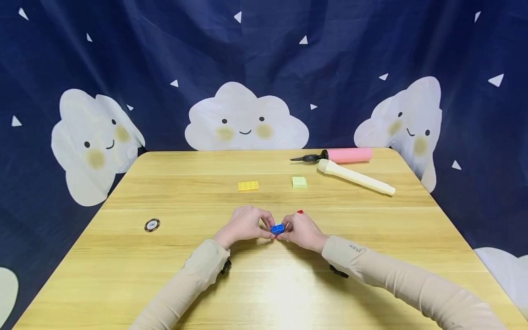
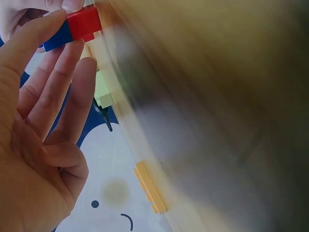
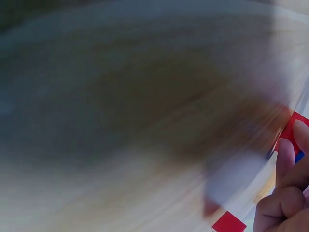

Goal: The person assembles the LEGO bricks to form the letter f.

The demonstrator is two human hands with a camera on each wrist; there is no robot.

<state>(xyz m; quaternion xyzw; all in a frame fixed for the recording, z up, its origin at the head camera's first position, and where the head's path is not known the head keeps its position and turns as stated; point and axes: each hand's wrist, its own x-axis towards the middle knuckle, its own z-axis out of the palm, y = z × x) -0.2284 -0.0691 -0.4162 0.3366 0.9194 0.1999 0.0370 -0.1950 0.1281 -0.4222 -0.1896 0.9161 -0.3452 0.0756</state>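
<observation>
You hold a blue brick (image 1: pixel 277 228) between both hands at the centre of the frame, low over the wooden table (image 1: pixel 123 275). The left wrist view shows a red brick (image 2: pixel 84 22) joined to it end to end. Your left hand (image 1: pixel 244 224) pinches the pair with its fingertips (image 2: pixel 58 19), the other fingers fairly straight. Your right hand (image 1: pixel 303 230) curls its fingers round the other side. Another red piece (image 1: pixel 299 211) peeks out just above the right hand.

Further up the table lie a yellow brick (image 1: pixel 248 185) and a pale green brick (image 1: pixel 299 182). Toward the upper right are a pink pump (image 1: pixel 346 155) and a cream tube (image 1: pixel 355 177). A round chip (image 1: pixel 151 225) sits at the left.

The risk, as I judge it, lies in the light fingertip hold: if you press the pieces unevenly, one may tilt, snap off and skid across the smooth wood. Both wrist views are blurred, so the exact seating of the studs cannot be told.
</observation>
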